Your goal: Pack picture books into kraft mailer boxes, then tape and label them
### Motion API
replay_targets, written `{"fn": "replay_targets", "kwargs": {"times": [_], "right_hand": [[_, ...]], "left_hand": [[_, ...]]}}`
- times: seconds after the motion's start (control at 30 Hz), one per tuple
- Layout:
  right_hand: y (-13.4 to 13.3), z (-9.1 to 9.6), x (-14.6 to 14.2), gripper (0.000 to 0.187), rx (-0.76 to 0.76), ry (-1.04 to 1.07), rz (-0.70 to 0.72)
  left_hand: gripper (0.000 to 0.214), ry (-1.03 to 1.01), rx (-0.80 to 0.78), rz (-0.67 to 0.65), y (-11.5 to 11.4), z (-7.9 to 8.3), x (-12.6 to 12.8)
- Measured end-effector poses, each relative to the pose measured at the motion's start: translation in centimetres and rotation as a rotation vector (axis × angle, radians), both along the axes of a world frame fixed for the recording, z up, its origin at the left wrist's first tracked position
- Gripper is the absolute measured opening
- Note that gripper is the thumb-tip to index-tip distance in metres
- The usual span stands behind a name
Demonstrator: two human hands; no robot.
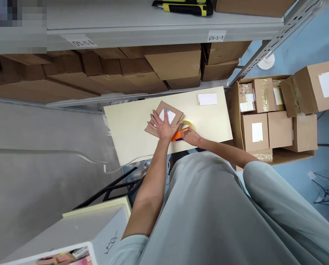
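Observation:
A flat brown cardboard box with a white label lies turned at an angle on the cream tabletop. My left hand rests on it with the fingers spread, covering part of the label. Just right of the box, my right hand is closed around an orange tape dispenser, which carries a roll of yellowish tape. The dispenser's front is close to the box's lower right corner; whether they touch I cannot tell.
A white slip lies at the table's far right. Behind, a metal shelf holds cardboard boxes and a yellow-black utility knife. At right stands a large carton of packed boxes. A white bin stands at lower left.

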State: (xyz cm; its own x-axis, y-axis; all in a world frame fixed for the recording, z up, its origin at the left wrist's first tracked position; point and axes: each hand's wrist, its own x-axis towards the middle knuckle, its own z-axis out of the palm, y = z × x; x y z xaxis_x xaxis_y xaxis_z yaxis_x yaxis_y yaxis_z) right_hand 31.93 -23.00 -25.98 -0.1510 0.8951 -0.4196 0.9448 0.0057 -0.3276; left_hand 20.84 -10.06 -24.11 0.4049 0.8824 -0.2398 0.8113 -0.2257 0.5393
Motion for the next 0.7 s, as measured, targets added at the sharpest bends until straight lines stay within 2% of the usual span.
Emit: {"fn": "replay_targets", "kwargs": {"times": [0.07, 0.2, 0.27, 0.33, 0.4, 0.57, 0.63, 0.7], "right_hand": [[-0.6, -0.2, -1.1, 0.043, 0.000, 0.029, -0.051], [-2.6, -0.4, -1.9, 0.038, -0.034, 0.046, -0.071], [-3.8, -0.3, -1.7, 0.038, -0.064, 0.055, -0.060], [-5.2, 0.0, -0.5, 0.046, -0.101, 0.036, -0.054], [-6.8, 0.4, 2.2, 0.052, -0.134, -0.010, -0.050], [-10.2, 1.2, 12.6, 0.051, -0.177, -0.127, -0.102], [-9.8, 1.2, 15.5, 0.051, -0.178, -0.170, -0.140], [-8.1, 0.8, 16.9, 0.048, -0.134, -0.167, -0.177]], "left_hand": [[0.117, -0.006, 0.013, -0.055, -0.1, 0.0, -0.7], [0.109, -0.001, 0.011, -0.059, -0.1, -0.2, -1.4], [0.107, 0.018, 0.008, -0.061, -0.1, -0.2, -1.5], [0.107, 0.036, 0.008, -0.070, -0.1, -0.2, -1.5], [0.107, 0.049, 0.012, -0.083, 0.0, -0.2, -1.5], [0.108, 0.073, 0.021, -0.110, -0.1, -0.2, -1.4], [0.109, 0.067, 0.012, -0.132, -0.1, 0.0, -1.3], [0.110, 0.045, -0.023, -0.191, 0.0, 0.3, -1.4]]}}
